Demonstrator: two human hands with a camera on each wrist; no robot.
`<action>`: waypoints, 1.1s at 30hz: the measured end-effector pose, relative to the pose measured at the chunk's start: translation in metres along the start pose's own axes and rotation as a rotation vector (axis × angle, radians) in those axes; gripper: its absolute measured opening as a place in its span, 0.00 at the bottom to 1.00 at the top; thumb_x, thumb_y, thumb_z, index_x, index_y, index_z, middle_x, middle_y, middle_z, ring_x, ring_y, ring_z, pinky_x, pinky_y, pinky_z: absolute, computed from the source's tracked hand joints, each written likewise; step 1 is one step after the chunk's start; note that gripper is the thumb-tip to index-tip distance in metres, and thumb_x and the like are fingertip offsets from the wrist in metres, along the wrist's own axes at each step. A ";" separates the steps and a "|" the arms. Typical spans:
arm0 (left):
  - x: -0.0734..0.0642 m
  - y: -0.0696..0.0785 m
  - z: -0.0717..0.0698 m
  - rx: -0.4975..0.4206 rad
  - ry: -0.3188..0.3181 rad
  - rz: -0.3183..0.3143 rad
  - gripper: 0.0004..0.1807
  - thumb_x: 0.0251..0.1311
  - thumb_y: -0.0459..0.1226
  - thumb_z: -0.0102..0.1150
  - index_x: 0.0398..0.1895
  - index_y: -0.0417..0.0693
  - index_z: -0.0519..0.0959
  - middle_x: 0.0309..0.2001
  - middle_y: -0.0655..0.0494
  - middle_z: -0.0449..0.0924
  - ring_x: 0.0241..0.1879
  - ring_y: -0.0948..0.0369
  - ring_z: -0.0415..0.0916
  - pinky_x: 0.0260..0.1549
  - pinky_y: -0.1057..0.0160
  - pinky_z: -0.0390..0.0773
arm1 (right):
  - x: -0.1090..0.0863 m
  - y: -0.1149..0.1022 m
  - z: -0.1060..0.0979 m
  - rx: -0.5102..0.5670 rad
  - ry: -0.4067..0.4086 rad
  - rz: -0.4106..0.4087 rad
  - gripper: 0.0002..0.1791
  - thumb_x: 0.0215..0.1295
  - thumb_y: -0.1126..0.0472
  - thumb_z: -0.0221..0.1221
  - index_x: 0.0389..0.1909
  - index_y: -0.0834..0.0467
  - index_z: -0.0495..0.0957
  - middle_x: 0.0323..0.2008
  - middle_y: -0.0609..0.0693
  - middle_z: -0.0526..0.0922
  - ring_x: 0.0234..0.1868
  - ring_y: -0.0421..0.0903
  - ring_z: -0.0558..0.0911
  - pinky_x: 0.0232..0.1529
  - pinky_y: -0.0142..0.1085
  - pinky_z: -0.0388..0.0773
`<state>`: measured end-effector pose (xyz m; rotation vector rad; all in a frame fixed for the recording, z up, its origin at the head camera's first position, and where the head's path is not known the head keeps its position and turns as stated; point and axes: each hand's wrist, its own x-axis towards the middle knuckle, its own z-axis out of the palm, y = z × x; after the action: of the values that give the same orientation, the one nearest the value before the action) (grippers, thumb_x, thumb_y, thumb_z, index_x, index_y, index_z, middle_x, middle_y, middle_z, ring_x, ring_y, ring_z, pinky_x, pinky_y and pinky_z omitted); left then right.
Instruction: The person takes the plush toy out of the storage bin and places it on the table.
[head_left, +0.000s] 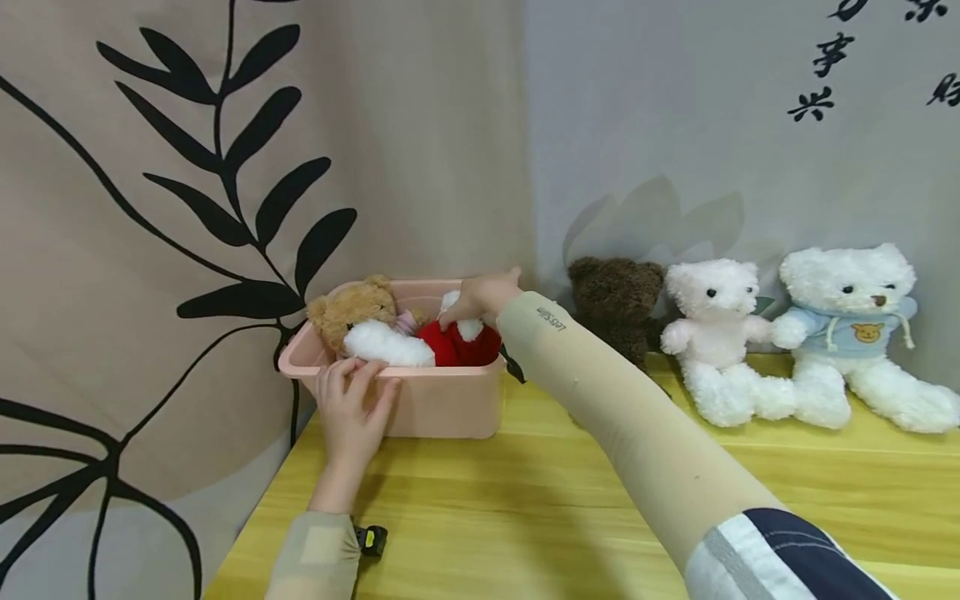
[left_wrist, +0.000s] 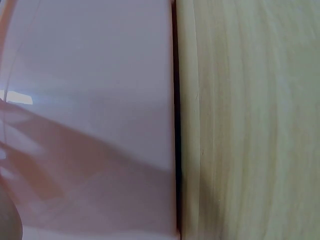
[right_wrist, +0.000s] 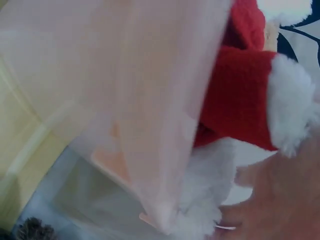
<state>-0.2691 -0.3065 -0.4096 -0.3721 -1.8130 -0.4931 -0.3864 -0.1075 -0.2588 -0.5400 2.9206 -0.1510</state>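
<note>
A pink plastic bin (head_left: 442, 404) stands on the table. In it lie a light brown teddy bear (head_left: 352, 312) and, beside it, a plush toy in red cloth (head_left: 468, 346) with fluffy white trim. My left hand (head_left: 351, 417) holds the bin's front rim, fingertips over the edge and thumb along the outer wall. Spread over the plush toy, my right hand (head_left: 480, 298) touches it at the bin's right end, one finger lifted away. In the right wrist view the fingers lie against white fur, below a red cuff (right_wrist: 240, 97). The bin wall hides part of the toy.
To the right of the bin, a dark brown bear (head_left: 617, 304), a pale pink-and-white bear (head_left: 712, 333) and a white bear in a blue hoodie (head_left: 847, 333) sit against the curtain. The wooden table (head_left: 465, 517) has its left edge close to the bin.
</note>
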 end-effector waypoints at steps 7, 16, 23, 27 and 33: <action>0.000 -0.001 0.003 -0.010 0.015 0.011 0.20 0.63 0.52 0.59 0.38 0.43 0.81 0.38 0.41 0.72 0.41 0.42 0.67 0.46 0.44 0.61 | 0.013 0.009 0.015 -0.047 0.149 0.113 0.45 0.51 0.19 0.46 0.55 0.49 0.78 0.56 0.53 0.76 0.58 0.57 0.68 0.58 0.57 0.51; 0.001 -0.002 0.001 -0.001 0.010 0.014 0.20 0.63 0.53 0.59 0.38 0.43 0.81 0.38 0.41 0.71 0.41 0.42 0.67 0.46 0.44 0.61 | 0.015 0.007 0.013 -0.009 0.106 0.119 0.44 0.53 0.23 0.49 0.61 0.50 0.74 0.62 0.55 0.71 0.63 0.59 0.63 0.61 0.58 0.49; 0.001 -0.001 -0.001 -0.006 0.018 0.010 0.20 0.62 0.52 0.60 0.38 0.43 0.81 0.38 0.40 0.71 0.41 0.41 0.66 0.46 0.43 0.60 | 0.002 0.005 0.004 0.186 0.154 0.041 0.37 0.51 0.30 0.61 0.53 0.53 0.77 0.52 0.51 0.78 0.54 0.55 0.74 0.57 0.55 0.60; 0.000 -0.001 0.000 -0.009 0.009 0.010 0.20 0.62 0.52 0.60 0.38 0.42 0.81 0.38 0.40 0.71 0.41 0.41 0.66 0.45 0.44 0.60 | -0.004 0.005 -0.004 0.287 0.225 -0.007 0.27 0.50 0.39 0.67 0.43 0.55 0.77 0.39 0.48 0.80 0.39 0.47 0.77 0.40 0.42 0.75; -0.001 -0.002 0.002 -0.009 0.007 0.009 0.21 0.63 0.53 0.58 0.38 0.43 0.81 0.39 0.40 0.71 0.42 0.41 0.66 0.46 0.43 0.60 | -0.011 0.005 -0.033 0.263 0.382 -0.118 0.26 0.50 0.47 0.69 0.43 0.57 0.73 0.38 0.49 0.79 0.38 0.48 0.78 0.38 0.41 0.77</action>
<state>-0.2710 -0.3075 -0.4117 -0.3836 -1.8021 -0.4960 -0.3840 -0.0964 -0.2253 -0.7055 3.1515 -0.7162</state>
